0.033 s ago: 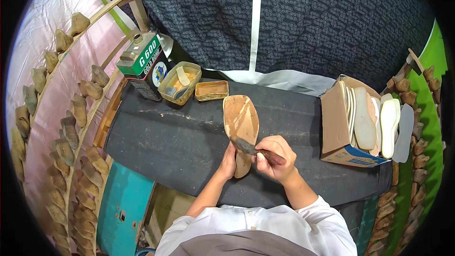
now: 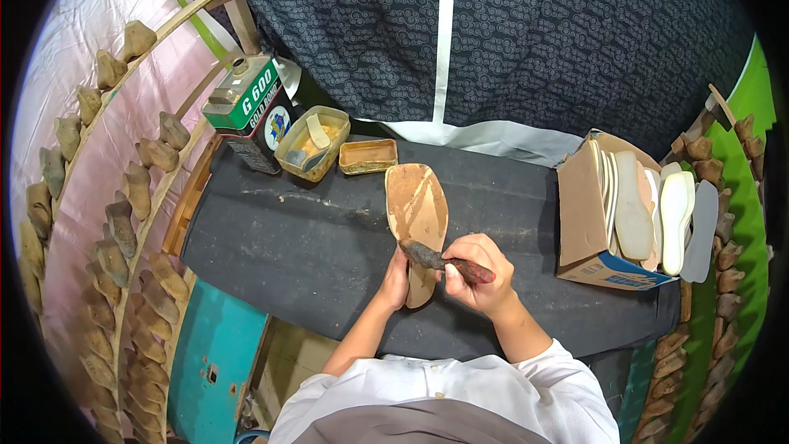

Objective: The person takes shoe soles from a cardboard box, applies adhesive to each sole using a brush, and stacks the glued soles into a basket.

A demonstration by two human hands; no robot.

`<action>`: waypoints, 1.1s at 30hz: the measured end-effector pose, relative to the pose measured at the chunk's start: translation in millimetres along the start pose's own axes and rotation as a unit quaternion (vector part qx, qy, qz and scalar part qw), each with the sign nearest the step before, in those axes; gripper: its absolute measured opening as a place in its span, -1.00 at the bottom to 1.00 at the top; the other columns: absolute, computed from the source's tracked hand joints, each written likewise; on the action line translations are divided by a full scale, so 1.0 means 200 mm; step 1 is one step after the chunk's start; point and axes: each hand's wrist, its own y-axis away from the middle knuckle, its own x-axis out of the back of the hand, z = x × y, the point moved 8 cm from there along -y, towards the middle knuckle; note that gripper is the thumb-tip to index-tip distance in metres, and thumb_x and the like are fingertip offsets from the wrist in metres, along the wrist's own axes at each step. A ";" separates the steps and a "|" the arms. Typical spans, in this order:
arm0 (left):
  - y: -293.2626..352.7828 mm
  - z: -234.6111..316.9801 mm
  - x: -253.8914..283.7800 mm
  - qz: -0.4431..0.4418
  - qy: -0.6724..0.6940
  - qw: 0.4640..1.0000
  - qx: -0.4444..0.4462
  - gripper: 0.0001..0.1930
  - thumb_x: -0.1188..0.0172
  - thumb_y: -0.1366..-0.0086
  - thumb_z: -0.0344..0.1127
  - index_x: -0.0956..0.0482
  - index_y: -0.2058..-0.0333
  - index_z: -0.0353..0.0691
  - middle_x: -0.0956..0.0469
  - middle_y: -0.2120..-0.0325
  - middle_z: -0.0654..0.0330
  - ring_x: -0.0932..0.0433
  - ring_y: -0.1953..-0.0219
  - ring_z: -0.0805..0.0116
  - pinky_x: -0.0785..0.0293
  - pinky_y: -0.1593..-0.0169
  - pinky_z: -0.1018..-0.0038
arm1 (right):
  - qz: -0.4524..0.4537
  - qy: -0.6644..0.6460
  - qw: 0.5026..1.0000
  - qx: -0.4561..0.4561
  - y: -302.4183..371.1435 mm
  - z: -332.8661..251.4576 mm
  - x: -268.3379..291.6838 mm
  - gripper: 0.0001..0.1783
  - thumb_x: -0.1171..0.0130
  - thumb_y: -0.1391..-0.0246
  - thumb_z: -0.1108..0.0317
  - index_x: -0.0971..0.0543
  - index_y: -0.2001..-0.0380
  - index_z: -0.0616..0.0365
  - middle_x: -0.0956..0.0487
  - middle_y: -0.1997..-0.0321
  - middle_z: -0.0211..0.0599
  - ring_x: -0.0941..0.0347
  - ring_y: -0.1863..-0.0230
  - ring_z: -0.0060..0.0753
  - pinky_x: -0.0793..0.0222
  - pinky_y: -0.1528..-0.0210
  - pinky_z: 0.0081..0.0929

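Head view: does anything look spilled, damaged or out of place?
Nothing toppled or plainly broken. Only the dark table cover looks untidy: pale streaks and specks mark it in front of the yellowish tub, perhaps residue.

Here's your tan sole (image 2: 419, 207), streaked paler; your tool handle (image 2: 472, 271) runs reddish-brown, your shirt (image 2: 362, 380) white, the table (image 2: 320, 247) charcoal, the can (image 2: 249, 119) green, white and black, the curtain (image 2: 567, 33) dark with pale swirls!
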 end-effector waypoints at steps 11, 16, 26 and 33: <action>-0.04 0.05 0.01 -0.018 -0.017 1.000 0.006 -0.38 0.44 -0.31 0.20 -0.26 0.01 -0.24 -0.45 0.26 0.16 -0.46 0.26 0.39 -0.42 0.21 0.48 | 0.026 -0.008 1.000 -0.002 -0.05 0.01 -0.03 -0.87 -0.11 0.18 0.51 -0.47 0.45 0.22 -0.47 0.53 -0.28 -0.43 0.47 -0.36 -0.40 0.43 -0.52; -0.03 0.09 0.03 0.011 0.006 1.000 0.009 -0.35 0.48 -0.30 0.23 -0.28 0.04 -0.24 -0.48 0.32 0.13 -0.48 0.36 0.37 -0.43 0.27 0.47 | -0.046 -0.032 0.997 -0.056 -0.04 0.08 -0.07 -0.91 -0.11 0.16 0.51 -0.48 0.47 0.23 -0.46 0.50 -0.25 -0.42 0.48 -0.37 -0.39 0.44 -0.51; 0.00 0.11 -0.09 -0.129 0.021 0.991 0.029 -0.27 0.47 -0.25 0.31 -0.29 0.06 -0.30 -0.47 0.39 0.07 -0.45 0.45 0.38 -0.42 0.34 0.48 | 0.002 -0.040 0.998 0.058 -0.09 0.06 0.04 -0.77 -0.23 0.21 0.50 -0.49 0.38 0.24 -0.50 0.42 -0.22 -0.47 0.40 -0.29 -0.42 0.36 -0.51; 0.01 0.06 -0.09 -0.187 0.070 0.979 0.030 -0.27 0.47 -0.26 0.30 -0.26 0.02 -0.30 -0.46 0.40 0.06 -0.43 0.47 0.38 -0.41 0.36 0.48 | 0.068 0.007 0.998 0.015 -0.10 0.13 0.12 -0.82 -0.22 0.18 0.49 -0.51 0.40 0.19 -0.48 0.42 -0.24 -0.46 0.41 -0.29 -0.42 0.38 -0.46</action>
